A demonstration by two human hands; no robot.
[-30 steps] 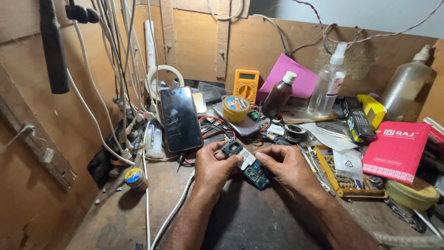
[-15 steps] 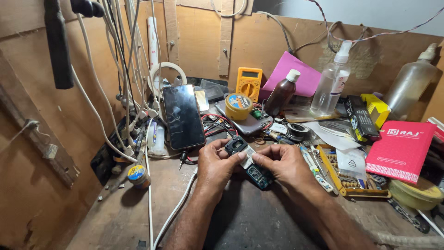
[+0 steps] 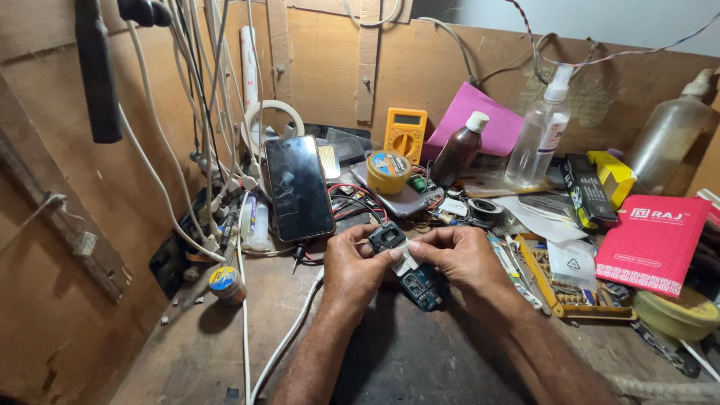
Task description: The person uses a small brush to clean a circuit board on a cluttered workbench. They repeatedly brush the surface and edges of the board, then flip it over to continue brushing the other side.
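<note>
While both hands meet above the dark worktop [image 3: 405, 360], a small black phone part [image 3: 388, 237] is pinched between them, lifted clear of the bench and tilted toward the camera, which seems the reason for raising it: the fine work sits where the eyes can reach it. The left hand [image 3: 352, 268] closes thumb and fingers on the part's left edge, and the right hand [image 3: 463, 259] clasps a pale strip [image 3: 405, 262] that hangs from it (whether ribbon or tape I cannot tell). Both grips are clenched on the piece, neither is slack. Just below the fingers a blue-green circuit board [image 3: 421, 286] shows, touching or nearly touching the right hand; whether it rests on the worktop is unclear.

Farther out, a black smartphone [image 3: 298, 187] leans screen-out against the hanging white cables [image 3: 217, 150], propped rather than laid flat, probably to save bench room. Behind the hands a roll of yellow tape [image 3: 388, 172] rests on another device, with a yellow multimeter [image 3: 405, 133] upright against the wooden back wall. A brown bottle [image 3: 459, 149] and a clear spray bottle [image 3: 537, 137] stand to the right of it, near a pink box [image 3: 651, 244]. A small round tin [image 3: 225, 283] sits alone at the left.
</note>
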